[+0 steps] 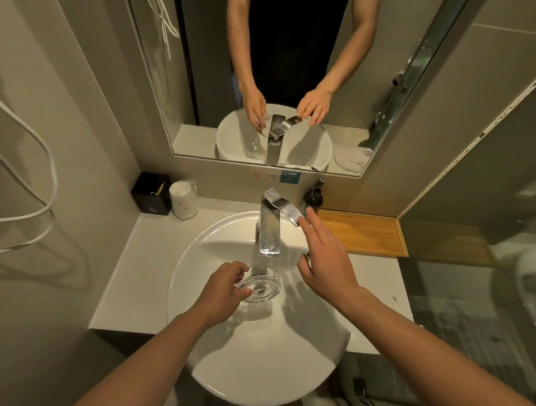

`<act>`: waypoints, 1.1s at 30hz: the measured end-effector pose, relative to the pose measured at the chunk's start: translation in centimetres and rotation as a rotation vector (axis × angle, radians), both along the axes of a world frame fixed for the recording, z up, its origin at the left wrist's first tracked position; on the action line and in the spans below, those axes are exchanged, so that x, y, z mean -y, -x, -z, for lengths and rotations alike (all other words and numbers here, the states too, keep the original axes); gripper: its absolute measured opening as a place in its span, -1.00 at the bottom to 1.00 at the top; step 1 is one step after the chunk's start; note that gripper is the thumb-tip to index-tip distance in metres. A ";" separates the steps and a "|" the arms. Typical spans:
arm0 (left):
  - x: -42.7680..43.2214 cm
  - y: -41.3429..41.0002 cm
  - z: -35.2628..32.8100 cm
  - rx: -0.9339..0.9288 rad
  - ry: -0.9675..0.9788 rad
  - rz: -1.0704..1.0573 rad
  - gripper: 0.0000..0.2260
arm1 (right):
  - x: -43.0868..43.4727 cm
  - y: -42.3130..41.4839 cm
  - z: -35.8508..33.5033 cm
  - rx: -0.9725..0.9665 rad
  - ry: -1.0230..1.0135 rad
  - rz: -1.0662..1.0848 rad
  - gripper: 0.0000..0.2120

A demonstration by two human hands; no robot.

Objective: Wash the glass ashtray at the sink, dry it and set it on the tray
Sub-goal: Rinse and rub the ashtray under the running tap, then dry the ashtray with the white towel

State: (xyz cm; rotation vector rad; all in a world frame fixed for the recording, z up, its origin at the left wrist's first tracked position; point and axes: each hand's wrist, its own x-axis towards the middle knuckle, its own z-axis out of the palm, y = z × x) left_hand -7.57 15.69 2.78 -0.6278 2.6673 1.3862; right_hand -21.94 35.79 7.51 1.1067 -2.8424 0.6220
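Two hands up: your left hand [221, 290] grips the round clear glass ashtray [258, 283] by its rim, over the white basin [201, 253], under the chrome spout [268, 230]. Your right hand [325, 262] is spread, empty, fingertips [305, 221] at the lever [284, 206].

I'm wearing no sleeves, my forearms showing bare; in the mirror [254, 79] I'm seemingly wearing something black.

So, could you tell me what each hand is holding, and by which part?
The left hand holds the ashtray by its left rim. The right hand holds nothing; its fingertips reach the tap lever.
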 end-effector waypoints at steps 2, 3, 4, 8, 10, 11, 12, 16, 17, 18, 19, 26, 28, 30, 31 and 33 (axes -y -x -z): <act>-0.1 0.0 -0.1 0.003 -0.002 -0.004 -0.63 | -0.6 -1.2 1.1 0.089 0.085 0.086 -0.38; -0.2 0.0 -0.1 0.006 -0.009 -0.007 -0.63 | -1.0 -1.9 1.9 0.147 0.087 0.083 -0.42; -0.3 0.0 -0.1 0.014 -0.016 -0.005 -0.64 | -1.5 -2.5 2.8 0.235 0.066 0.059 -0.44; -1.2 -0.1 0.0 0.060 -0.045 0.027 -0.63 | -2.2 -3.9 4.9 0.665 0.015 -0.001 -0.38; -1.8 -0.1 0.1 0.071 -0.054 0.043 -0.63 | -2.1 -4.1 5.1 0.771 0.102 0.002 -0.55; -2.0 0.0 0.1 0.076 -0.052 0.051 -0.63 | -2.1 -4.2 5.1 0.790 0.128 0.011 -0.63; -2.1 0.0 0.1 0.079 -0.050 0.057 -0.63 | -2.2 -4.2 5.1 0.795 0.139 0.021 -0.67; -2.5 0.2 -0.1 0.080 -0.030 0.098 -0.62 | -2.9 -4.3 4.8 0.777 0.151 0.039 -0.71; -2.6 0.3 -0.2 0.074 -0.027 0.102 -0.63 | -3.1 -4.4 4.7 0.765 0.153 0.041 -0.71; -2.8 0.4 -0.2 0.066 -0.034 0.097 -0.63 | -3.2 -4.4 4.7 0.749 0.158 0.043 -0.72; -2.9 0.5 -0.2 0.060 -0.040 0.092 -0.64 | -3.3 -4.4 4.7 0.738 0.166 0.049 -0.72; -4.4 1.5 -0.3 0.110 -0.084 0.090 -0.73 | -4.7 -4.2 4.6 0.783 0.152 0.085 -0.73; -4.9 1.7 -0.3 0.131 -0.113 0.085 -0.75 | -5.2 -4.1 4.6 0.791 0.148 0.094 -0.74; -5.3 2.0 -0.3 0.144 -0.146 0.081 -0.77 | -5.8 -3.9 4.5 0.794 0.156 0.113 -0.74; -5.5 2.2 -0.3 0.152 -0.164 0.084 -0.78 | -6.0 -3.8 4.5 0.800 0.154 0.122 -0.75; -5.8 2.5 -0.3 0.171 -0.177 0.092 -0.79 | -6.3 -3.5 4.5 0.815 0.128 0.126 -0.74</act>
